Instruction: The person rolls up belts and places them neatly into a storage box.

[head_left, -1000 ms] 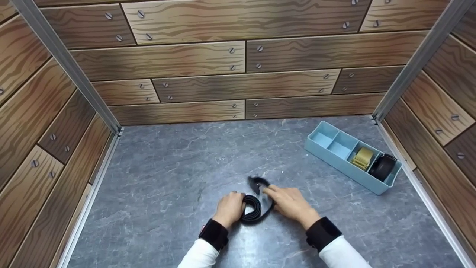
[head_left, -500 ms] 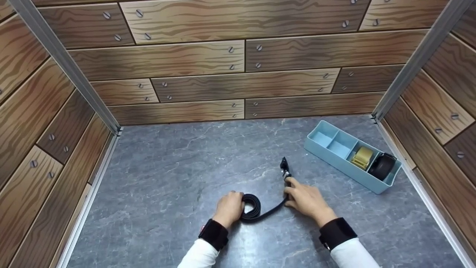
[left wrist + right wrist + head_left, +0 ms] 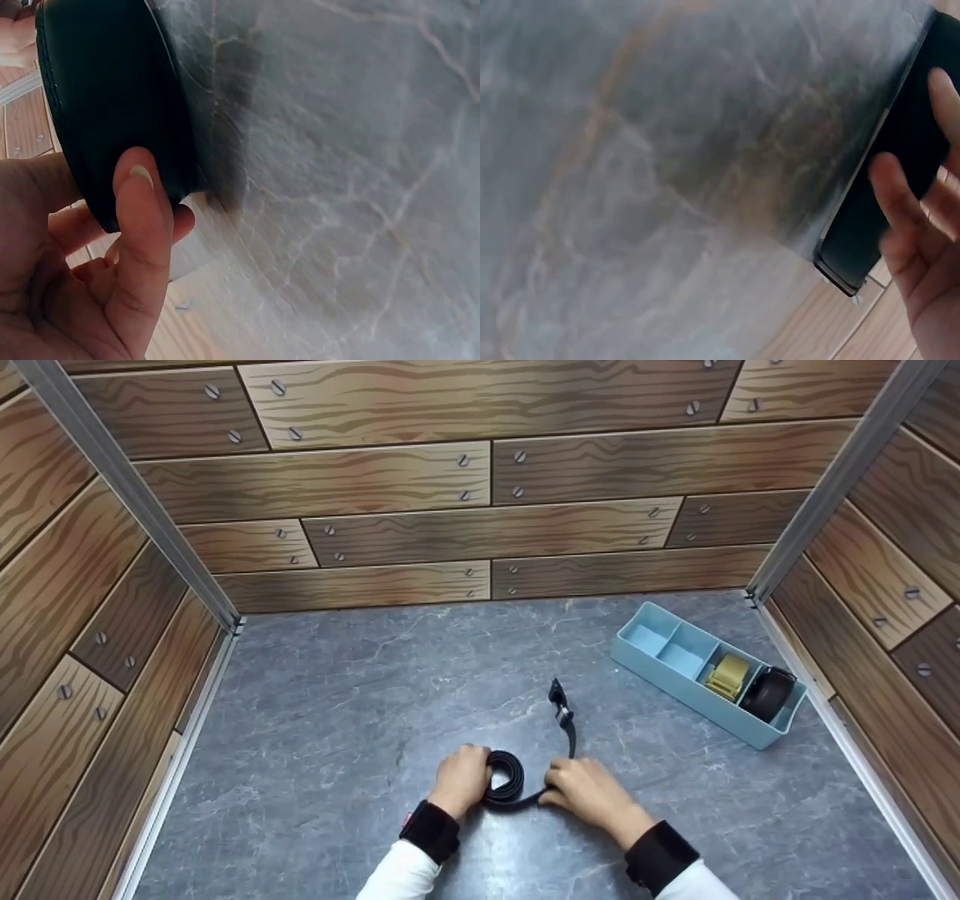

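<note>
A black belt [image 3: 504, 802] stands on its edge on the grey marbled surface, its left part wound into a coil with an open middle. My left hand [image 3: 461, 775] pinches the coil's left side; in the left wrist view the thumb [image 3: 140, 202] lies against the band and other fingers are behind it. My right hand [image 3: 589, 791] holds the loose strap just right of the coil. Digits show on both sides of the belt [image 3: 922, 142] in the right wrist view. Beyond that hand, the strap runs away to a metal buckle [image 3: 562, 715] with a short dark end piece past it.
A light blue divided box [image 3: 682, 695] sits at the back right. It holds a rolled yellow belt [image 3: 727, 676] and a rolled black belt [image 3: 768, 694] in separate compartments. Wood-patterned walls [image 3: 420, 532] enclose the back and both sides.
My right hand first moved right along the strap, drawing the buckle end outward and straighter, then came back nearer the coil. The left hand has stayed on the coil.
</note>
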`<state>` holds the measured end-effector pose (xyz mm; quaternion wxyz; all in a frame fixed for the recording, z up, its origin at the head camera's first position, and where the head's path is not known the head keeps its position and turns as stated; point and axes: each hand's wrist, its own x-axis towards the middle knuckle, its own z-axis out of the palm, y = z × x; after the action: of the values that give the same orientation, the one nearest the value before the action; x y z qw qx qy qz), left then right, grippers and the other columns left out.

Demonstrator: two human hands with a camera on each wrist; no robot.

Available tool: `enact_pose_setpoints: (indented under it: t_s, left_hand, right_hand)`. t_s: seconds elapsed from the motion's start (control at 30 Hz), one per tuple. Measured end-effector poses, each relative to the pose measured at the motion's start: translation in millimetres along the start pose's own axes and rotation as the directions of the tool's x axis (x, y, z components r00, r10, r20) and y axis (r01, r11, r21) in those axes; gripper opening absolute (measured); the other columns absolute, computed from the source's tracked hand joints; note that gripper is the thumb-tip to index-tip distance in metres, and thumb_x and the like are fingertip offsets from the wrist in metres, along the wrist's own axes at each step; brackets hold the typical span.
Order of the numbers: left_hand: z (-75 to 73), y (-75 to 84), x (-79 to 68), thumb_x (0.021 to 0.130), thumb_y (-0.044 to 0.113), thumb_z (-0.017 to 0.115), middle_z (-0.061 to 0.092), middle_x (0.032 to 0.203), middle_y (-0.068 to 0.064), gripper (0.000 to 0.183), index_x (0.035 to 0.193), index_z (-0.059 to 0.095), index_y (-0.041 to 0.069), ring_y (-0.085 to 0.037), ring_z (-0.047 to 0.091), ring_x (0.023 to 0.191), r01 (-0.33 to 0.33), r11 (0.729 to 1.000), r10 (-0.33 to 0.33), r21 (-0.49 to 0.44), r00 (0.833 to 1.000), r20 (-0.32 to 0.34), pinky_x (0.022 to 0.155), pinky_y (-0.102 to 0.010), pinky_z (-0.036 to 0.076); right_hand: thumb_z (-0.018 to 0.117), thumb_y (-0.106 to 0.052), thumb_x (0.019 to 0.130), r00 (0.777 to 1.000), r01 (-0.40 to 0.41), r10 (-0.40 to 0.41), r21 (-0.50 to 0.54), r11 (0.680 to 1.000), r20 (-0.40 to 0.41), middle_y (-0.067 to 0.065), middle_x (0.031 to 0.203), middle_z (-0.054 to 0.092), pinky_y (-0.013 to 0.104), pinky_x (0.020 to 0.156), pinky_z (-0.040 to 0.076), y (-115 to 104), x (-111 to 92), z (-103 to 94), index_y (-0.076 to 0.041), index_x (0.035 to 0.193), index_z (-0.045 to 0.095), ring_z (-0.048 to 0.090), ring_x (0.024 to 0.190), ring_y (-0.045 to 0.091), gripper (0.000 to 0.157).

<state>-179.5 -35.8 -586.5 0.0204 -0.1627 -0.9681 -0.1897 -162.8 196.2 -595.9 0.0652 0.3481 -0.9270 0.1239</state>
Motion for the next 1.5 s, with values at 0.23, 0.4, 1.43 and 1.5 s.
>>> enact_pose_setpoints:
  t_s: [0.23,0.4,1.43,1.5]
  left_hand:
    - [-3.4,-1.4,1.0,0.083,0.013,0.072,0.063,0.077,-0.007,0.007,0.080,0.065,0.011,-0.027,0.064,0.070,-0.110,0.993,0.107,0.046,0.992,0.061,0.057,-0.040,0.051]
    - [-1.3,-2.9,3.3,0.087,0.016,0.070,0.060,0.079,-0.006,0.007,0.093,0.070,0.013,-0.025,0.063,0.070,-0.183,0.980,0.173,0.079,0.978,0.116,0.060,-0.038,0.051]
    - [-10.0,-6.6,3.5,0.084,0.011,0.071,0.062,0.069,-0.009,0.017,0.071,0.061,0.004,-0.030,0.063,0.067,0.139,0.974,-0.130,-0.180,0.990,0.062,0.062,-0.043,0.051]
    - [-10.5,-7.1,5.0,0.084,0.010,0.070,0.061,0.069,-0.008,0.016,0.071,0.061,0.006,-0.029,0.063,0.067,0.117,0.978,-0.106,-0.170,0.991,0.076,0.063,-0.043,0.051]
  right_hand:
    - [0.074,-0.040,0.080,0.998,-0.051,0.052,0.023,0.998,-0.031,-0.003,0.079,0.055,0.034,0.059,0.051,-0.8,7.5,5.5,-0.013,0.080,0.064,0.058,0.066,0.015,0.029]
    - [0.071,-0.039,0.083,1.000,0.010,-0.008,0.054,0.999,-0.026,0.002,0.092,0.062,0.037,0.066,0.053,-3.9,12.6,9.6,-0.013,0.114,0.061,0.063,0.077,0.020,0.042]
    - [0.075,-0.036,0.083,0.995,0.013,-0.031,0.190,0.982,0.090,0.014,0.132,0.046,0.035,0.071,0.054,-27.0,34.8,7.9,-0.016,0.109,0.068,0.065,0.089,0.027,0.034]
    - [0.074,-0.034,0.084,0.992,0.010,-0.037,0.218,0.976,0.120,0.011,0.130,0.047,0.036,0.077,0.054,-22.4,34.1,5.4,-0.016,0.116,0.069,0.064,0.094,0.025,0.038]
